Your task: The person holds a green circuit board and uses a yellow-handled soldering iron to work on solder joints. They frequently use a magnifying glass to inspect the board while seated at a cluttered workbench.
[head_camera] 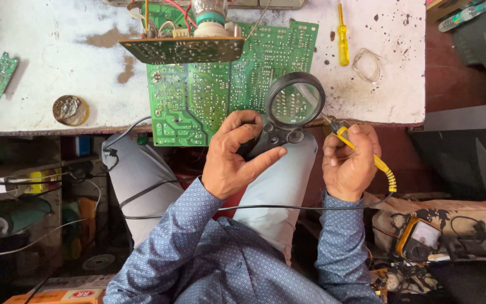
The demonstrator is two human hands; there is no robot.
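Magnifier (294, 104) in left hand (233, 157), soldering iron (361, 151) in right hand (349, 163).

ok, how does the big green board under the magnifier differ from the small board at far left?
The big green board is far larger than the small board. The big green board overhangs the table edge toward the person; the small board lies fully on the table. The big green board sits under the magnifier held in the left hand; the small board lies alone, untouched. Both are green circuit boards.
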